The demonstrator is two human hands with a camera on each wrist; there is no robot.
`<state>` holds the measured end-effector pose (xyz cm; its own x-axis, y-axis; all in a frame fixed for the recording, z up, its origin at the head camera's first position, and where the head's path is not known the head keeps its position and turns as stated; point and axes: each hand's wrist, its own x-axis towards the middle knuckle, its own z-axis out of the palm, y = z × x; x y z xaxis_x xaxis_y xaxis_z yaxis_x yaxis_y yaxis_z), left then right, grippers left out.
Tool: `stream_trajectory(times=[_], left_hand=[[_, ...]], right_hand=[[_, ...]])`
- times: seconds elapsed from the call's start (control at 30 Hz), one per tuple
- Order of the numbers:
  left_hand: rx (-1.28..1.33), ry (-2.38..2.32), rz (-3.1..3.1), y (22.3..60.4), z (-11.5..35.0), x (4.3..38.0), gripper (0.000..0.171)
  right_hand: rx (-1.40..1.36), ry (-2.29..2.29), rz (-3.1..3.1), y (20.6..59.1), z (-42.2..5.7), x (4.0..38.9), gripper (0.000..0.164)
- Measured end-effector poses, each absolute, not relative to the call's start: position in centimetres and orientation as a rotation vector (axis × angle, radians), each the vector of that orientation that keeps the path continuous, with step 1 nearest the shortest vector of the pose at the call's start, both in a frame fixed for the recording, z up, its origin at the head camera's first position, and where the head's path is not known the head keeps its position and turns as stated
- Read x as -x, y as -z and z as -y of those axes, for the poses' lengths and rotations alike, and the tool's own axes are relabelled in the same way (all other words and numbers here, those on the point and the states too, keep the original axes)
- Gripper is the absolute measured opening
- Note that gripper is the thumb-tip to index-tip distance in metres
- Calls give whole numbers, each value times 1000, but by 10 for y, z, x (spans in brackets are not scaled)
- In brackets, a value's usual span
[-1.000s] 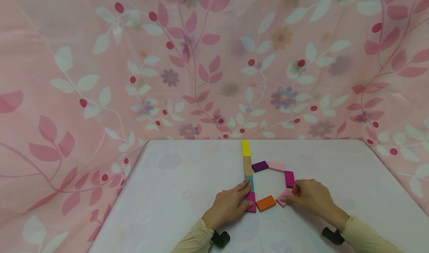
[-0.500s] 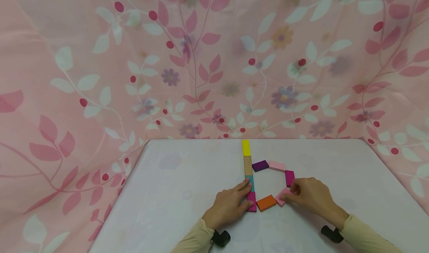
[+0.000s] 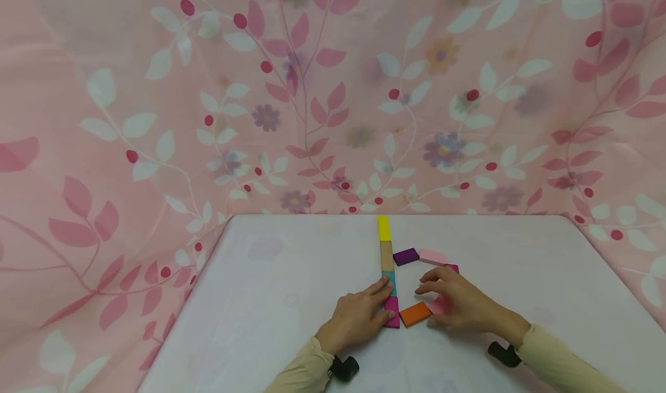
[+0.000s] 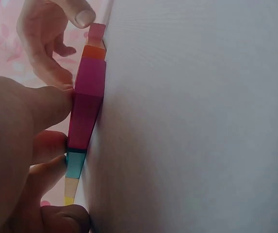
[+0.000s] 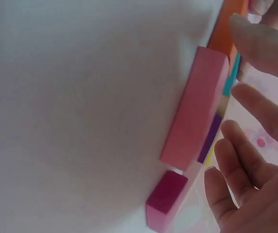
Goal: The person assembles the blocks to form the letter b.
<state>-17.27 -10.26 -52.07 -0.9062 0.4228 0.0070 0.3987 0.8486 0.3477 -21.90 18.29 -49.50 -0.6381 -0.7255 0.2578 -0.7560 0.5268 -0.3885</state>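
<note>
My left hand (image 3: pixel 354 318) lies over the near end of a straight row of blocks. Its thumb and fingers rest on a magenta block (image 3: pixel 393 304) and a teal block (image 4: pixel 75 165). Farther along that row are a plain wood block (image 3: pixel 387 256) and a yellow block (image 3: pixel 384 229). Above a pink block (image 5: pixel 194 109) hovers my right hand (image 3: pixel 465 300), its fingers spread and nothing gripped. In the head view this hand partly covers the pink block and most of a second magenta block (image 5: pixel 168 191). An orange block (image 3: pixel 415 314) lies between the two hands.
A dark purple block (image 3: pixel 406 257) and a light pink block (image 3: pixel 432 256) continue the curve at its far side, so the blocks outline a loop beside the row. The white table (image 3: pixel 291 266) ends at a pink floral cloth (image 3: pixel 333 92).
My right hand has let go of the pink block and spread its fingers, shifting slightly left over it. Earlier, the pink block slid slightly toward the orange one. My left hand stays put.
</note>
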Motion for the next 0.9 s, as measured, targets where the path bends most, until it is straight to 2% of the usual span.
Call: stream_trajectory(times=[0.13,0.23,0.9], left_hand=[[-670,-525,-2958,521,102,173,59],[-676,-519,-2963,521,102,174,59],[-662,-519,-2949,518,102,172,60]], right_hand=[[-1331,-728,2715,498,-180,220,31],[-1321,-718,2739,499,-179,220,26],[-1264,-667,2757,501,-177,222,22]])
